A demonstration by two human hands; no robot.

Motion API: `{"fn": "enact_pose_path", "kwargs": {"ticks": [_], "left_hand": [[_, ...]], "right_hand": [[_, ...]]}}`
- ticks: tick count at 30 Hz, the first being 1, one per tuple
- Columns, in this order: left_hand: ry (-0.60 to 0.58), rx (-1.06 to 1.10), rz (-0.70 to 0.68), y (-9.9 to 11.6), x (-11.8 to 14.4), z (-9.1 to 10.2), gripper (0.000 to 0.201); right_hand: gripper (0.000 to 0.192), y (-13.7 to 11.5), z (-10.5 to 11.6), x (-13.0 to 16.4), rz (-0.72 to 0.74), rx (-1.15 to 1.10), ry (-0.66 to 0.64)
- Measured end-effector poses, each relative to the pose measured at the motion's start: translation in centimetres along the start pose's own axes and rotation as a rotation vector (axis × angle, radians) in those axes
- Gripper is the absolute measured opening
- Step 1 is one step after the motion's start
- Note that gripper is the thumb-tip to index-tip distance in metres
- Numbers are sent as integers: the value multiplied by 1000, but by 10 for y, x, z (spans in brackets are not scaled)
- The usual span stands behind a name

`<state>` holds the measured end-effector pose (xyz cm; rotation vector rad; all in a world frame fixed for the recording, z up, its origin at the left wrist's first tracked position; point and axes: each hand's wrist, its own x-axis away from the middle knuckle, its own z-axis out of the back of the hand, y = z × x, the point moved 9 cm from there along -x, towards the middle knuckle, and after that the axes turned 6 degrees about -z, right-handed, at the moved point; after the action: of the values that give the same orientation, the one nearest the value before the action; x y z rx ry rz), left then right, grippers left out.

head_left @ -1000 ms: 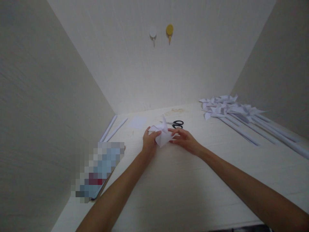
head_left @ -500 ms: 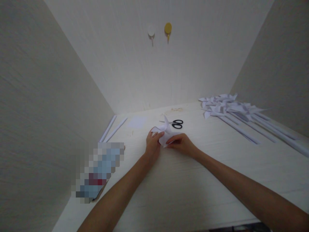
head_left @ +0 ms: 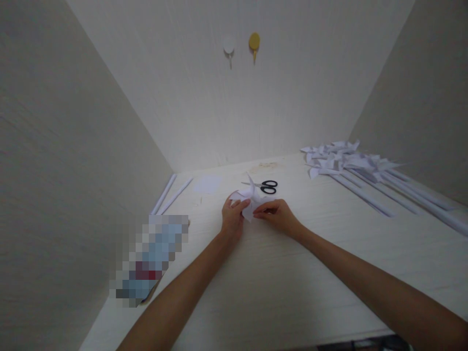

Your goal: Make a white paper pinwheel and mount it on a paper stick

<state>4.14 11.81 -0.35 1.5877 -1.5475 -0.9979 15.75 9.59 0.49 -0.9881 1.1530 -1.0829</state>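
A folded white paper piece [head_left: 249,199] with pointed flaps sits between both hands at the middle of the pale table [head_left: 278,287]. My left hand [head_left: 233,217] grips its left side with thumb and fingers. My right hand [head_left: 278,214] pinches its right edge. Much of the paper is hidden by my fingers. Black-handled scissors [head_left: 266,186] lie just behind the paper.
Several finished white paper pinwheels on rolled sticks [head_left: 361,173] lie at the back right. Two rolled paper sticks [head_left: 170,194] and a small paper square [head_left: 207,184] lie at the back left. A blurred flat object [head_left: 149,258] rests at the left wall. Two hooks [head_left: 241,46] hang on the back wall.
Both hands have drawn closer together on the paper, folding it smaller. The fingers of my right hand have curled in over its edge.
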Motion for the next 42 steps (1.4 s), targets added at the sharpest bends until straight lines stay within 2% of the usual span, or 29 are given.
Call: {"fn": "enact_pose_path", "kwargs": {"ticks": [5, 10, 20, 32, 38, 42], "left_hand": [[51, -25, 1, -1, 3, 3, 55], [46, -92, -3, -3, 4, 3, 60], [-3, -159, -8, -3, 6, 0, 64], [15, -194, -6, -2, 7, 0, 64], [-26, -195, -21, -2, 7, -2, 68], [-6, -226, -17, -1, 7, -1, 71]], "right_hand": [[7, -5, 9, -2, 24, -102, 92], [12, -2, 14, -2, -21, -116, 151], [15, 1, 17, 0, -50, -76, 191], [19, 2, 19, 1, -66, -16, 202], [22, 4, 20, 2, -93, -38, 216], [23, 6, 20, 2, -103, -51, 219]]}}
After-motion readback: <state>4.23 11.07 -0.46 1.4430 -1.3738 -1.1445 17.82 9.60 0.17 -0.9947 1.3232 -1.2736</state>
